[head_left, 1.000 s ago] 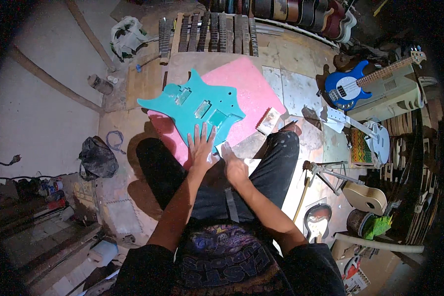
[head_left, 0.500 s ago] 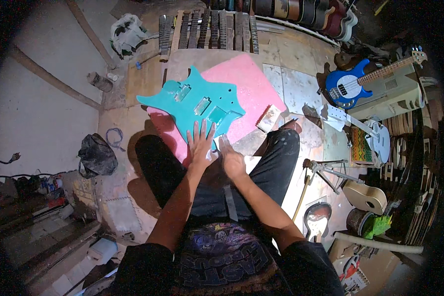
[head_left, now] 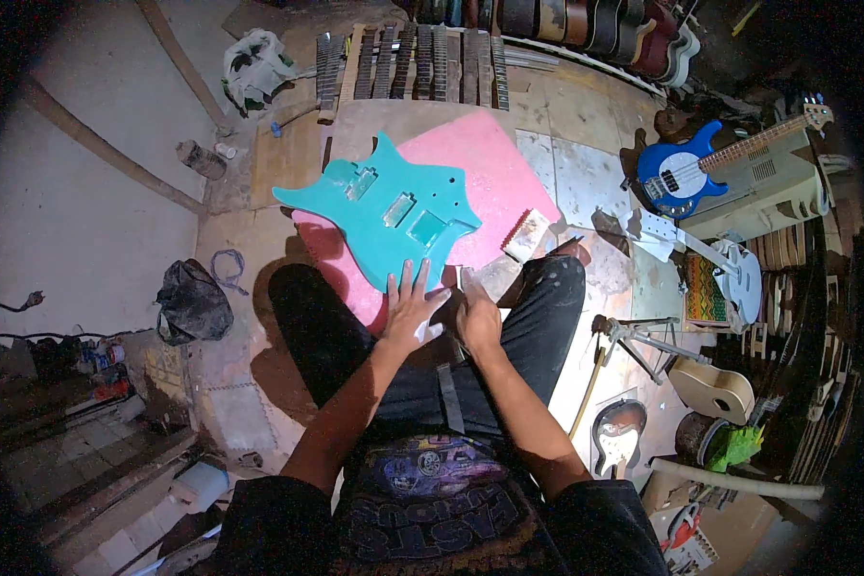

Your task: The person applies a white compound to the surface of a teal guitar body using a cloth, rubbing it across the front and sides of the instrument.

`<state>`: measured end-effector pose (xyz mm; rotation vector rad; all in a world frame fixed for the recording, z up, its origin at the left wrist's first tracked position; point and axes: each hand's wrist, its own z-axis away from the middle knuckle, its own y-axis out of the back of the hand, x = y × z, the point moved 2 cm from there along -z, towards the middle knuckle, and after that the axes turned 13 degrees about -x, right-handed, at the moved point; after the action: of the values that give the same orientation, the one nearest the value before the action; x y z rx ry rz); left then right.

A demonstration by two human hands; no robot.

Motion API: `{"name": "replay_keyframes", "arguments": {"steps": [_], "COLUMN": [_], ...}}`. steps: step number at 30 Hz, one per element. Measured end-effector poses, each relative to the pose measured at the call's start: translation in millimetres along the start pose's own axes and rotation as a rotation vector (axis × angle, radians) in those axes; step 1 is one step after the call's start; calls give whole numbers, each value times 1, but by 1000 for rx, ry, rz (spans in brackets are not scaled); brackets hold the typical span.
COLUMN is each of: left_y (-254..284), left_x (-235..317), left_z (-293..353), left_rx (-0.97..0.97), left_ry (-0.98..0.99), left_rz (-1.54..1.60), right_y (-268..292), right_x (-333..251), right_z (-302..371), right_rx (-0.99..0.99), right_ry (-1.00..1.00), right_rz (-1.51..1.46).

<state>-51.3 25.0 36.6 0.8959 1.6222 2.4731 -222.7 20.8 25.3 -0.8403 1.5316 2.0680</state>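
Observation:
A turquoise electric guitar body (head_left: 379,216), with rectangular cavities and several small holes, lies flat over a pink sheet (head_left: 485,158) in front of my crossed legs. My left hand (head_left: 413,315) rests on its near edge, fingers spread and stretched out, whitish dust on the skin. Just off that edge, at the right, is my right hand (head_left: 478,322), its fingers drawn together around a small pale piece (head_left: 459,276). Most of that piece is hidden by the fingers, so its kind is unclear.
A toothed pale block (head_left: 525,237) lies by my right knee. Several guitar necks (head_left: 408,65) stand in a row at the far side. To the right are a blue bass guitar (head_left: 682,168), a metal stand (head_left: 634,341) and guitar parts. A black bag (head_left: 194,300) sits at the left.
My right hand has moved right and away from the guitar body's edge with the pale piece. My left hand has slid slightly nearer and to the right. The view has shifted a little.

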Motion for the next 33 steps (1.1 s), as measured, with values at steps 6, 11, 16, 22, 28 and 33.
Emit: {"name": "replay_keyframes", "arguments": {"steps": [6,11,16,22,28,33], "left_y": [0,6,7,1,-1,0], "left_x": [-28,-20,-21,-22,-18,-20], "left_z": [-11,-10,-8,-7,-13,-11], "left_rx": [200,112,97,108,126,145], "left_ry": [159,221,223,218,236,202], "left_rz": [127,40,2,-19,-47,-5], "right_y": [-19,-34,-37,-39,-40,-43], "right_x": [-3,-13,-11,-11,-15,-6], "right_z": [3,-5,0,-4,-10,1], "right_rx": [-74,-140,-110,-134,-197,-84], "right_ry": [140,147,147,107,74,156], "right_rz": [137,291,315,318,443,397]}}
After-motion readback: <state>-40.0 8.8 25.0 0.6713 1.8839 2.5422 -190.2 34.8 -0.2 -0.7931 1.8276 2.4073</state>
